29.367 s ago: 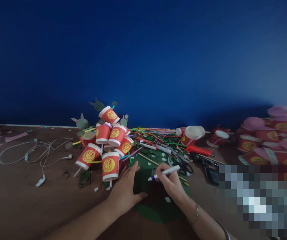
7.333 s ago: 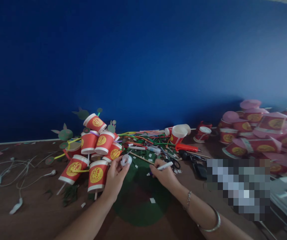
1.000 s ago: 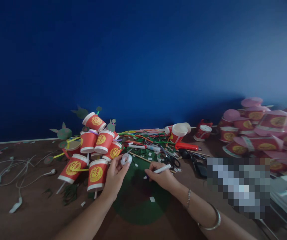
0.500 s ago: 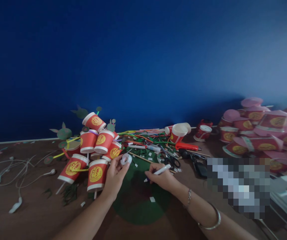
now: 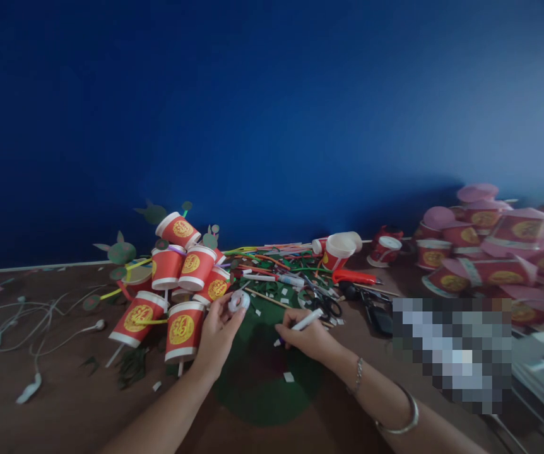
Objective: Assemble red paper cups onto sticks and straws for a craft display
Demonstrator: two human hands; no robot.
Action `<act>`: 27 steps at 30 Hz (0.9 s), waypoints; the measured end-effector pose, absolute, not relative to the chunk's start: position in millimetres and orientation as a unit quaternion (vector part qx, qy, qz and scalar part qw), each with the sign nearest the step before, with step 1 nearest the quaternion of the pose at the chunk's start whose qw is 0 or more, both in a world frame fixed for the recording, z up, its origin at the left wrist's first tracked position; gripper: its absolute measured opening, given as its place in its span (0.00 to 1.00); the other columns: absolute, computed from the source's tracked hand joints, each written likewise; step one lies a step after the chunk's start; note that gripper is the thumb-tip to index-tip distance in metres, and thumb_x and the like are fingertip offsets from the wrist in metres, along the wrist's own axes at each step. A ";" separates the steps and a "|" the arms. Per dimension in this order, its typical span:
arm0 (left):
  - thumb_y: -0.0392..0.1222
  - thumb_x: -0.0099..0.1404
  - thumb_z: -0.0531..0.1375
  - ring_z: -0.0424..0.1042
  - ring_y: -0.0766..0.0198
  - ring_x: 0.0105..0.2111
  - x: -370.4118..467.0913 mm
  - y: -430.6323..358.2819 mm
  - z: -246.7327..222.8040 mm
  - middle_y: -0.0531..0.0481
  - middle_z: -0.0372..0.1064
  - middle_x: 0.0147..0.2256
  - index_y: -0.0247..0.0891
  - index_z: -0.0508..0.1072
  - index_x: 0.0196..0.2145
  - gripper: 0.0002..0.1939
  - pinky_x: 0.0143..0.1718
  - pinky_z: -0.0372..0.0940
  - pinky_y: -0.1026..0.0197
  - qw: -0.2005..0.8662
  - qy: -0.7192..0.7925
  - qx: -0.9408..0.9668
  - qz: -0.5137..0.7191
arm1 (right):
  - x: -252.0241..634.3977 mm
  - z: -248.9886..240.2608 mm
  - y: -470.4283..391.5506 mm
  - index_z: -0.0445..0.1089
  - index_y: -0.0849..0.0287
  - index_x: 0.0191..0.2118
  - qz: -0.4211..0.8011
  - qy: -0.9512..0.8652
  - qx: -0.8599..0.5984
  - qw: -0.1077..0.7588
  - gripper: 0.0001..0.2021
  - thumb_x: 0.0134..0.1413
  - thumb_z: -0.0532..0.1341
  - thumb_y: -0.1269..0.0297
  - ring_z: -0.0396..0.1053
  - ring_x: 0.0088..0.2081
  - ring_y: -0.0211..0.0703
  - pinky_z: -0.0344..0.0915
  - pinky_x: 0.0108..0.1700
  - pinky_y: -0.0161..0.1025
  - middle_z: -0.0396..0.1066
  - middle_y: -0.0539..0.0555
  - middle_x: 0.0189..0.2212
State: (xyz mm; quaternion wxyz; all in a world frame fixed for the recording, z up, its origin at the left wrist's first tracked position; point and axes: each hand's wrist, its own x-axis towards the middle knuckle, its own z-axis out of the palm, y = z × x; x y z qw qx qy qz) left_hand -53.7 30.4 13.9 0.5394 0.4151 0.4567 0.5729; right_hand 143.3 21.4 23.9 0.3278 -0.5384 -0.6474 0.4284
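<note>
My left hand grips a small white ring-shaped roll that looks like tape, between thumb and fingers. A white marker is pinched in my right hand, its tip pointing down and to the left. Both hands are above a large dark green round sheet on the table. On that sheet, below my right hand, lies a small white square. Red and white paper cups with yellow emblems, sticks and rabbit-shaped cutouts are piled beside my left hand.
Scissors, a red-handled cutter, pipe cleaners and scraps lie beyond my hands. Tangled white earphones spread at the left. More cups with pink paper are stacked at the right. A blue wall stands behind the table.
Almost nothing differs. Both hands keep their places and their holds, and the marker tip has shifted very slightly.
</note>
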 end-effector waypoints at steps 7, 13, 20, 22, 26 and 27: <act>0.46 0.53 0.65 0.71 0.55 0.46 -53.0 29.4 15.3 0.44 0.69 0.47 0.38 0.67 0.45 0.23 0.50 0.63 0.52 0.539 0.457 0.416 0.572 | 142.4 26.7 22.0 0.61 0.58 0.18 0.388 -0.653 -0.556 0.336 0.13 0.48 0.59 0.62 0.61 0.18 0.34 0.53 0.20 0.29 0.68 0.48 0.13; 0.46 0.52 0.66 0.71 0.55 0.45 -52.6 29.7 15.4 0.44 0.70 0.45 0.37 0.67 0.45 0.24 0.49 0.63 0.52 0.540 0.454 0.410 0.578 | 142.8 25.9 22.5 0.62 0.58 0.18 0.379 -0.650 -0.566 0.336 0.12 0.48 0.60 0.61 0.63 0.19 0.35 0.55 0.21 0.30 0.69 0.49 0.14; 0.46 0.52 0.66 0.71 0.55 0.46 -53.6 31.1 12.4 0.43 0.70 0.46 0.37 0.67 0.45 0.24 0.50 0.63 0.51 0.537 0.458 0.413 0.576 | 143.6 22.8 23.2 0.60 0.58 0.17 0.415 -0.644 -0.548 0.335 0.13 0.46 0.60 0.61 0.60 0.16 0.32 0.52 0.18 0.28 0.65 0.46 0.11; 0.46 0.52 0.66 0.71 0.54 0.46 -53.9 30.9 12.6 0.43 0.70 0.46 0.37 0.67 0.45 0.24 0.50 0.63 0.51 0.537 0.458 0.414 0.575 | 143.9 24.8 23.4 0.58 0.58 0.16 0.457 -0.617 -0.542 0.341 0.15 0.44 0.61 0.59 0.61 0.15 0.33 0.52 0.17 0.28 0.62 0.45 0.10; 0.47 0.52 0.66 0.71 0.55 0.45 -54.4 30.1 13.6 0.44 0.71 0.45 0.37 0.68 0.46 0.25 0.49 0.63 0.52 0.537 0.456 0.417 0.574 | 146.3 29.6 24.9 0.58 0.57 0.19 0.509 -0.533 -0.525 0.426 0.15 0.43 0.62 0.54 0.63 0.16 0.33 0.55 0.17 0.28 0.60 0.44 0.13; 0.47 0.52 0.66 0.71 0.54 0.45 -54.5 29.9 13.7 0.43 0.70 0.46 0.37 0.68 0.46 0.24 0.49 0.63 0.52 0.536 0.456 0.419 0.574 | 146.9 30.2 25.5 0.58 0.57 0.20 0.505 -0.518 -0.525 0.449 0.15 0.43 0.62 0.54 0.63 0.16 0.33 0.55 0.17 0.29 0.60 0.43 0.13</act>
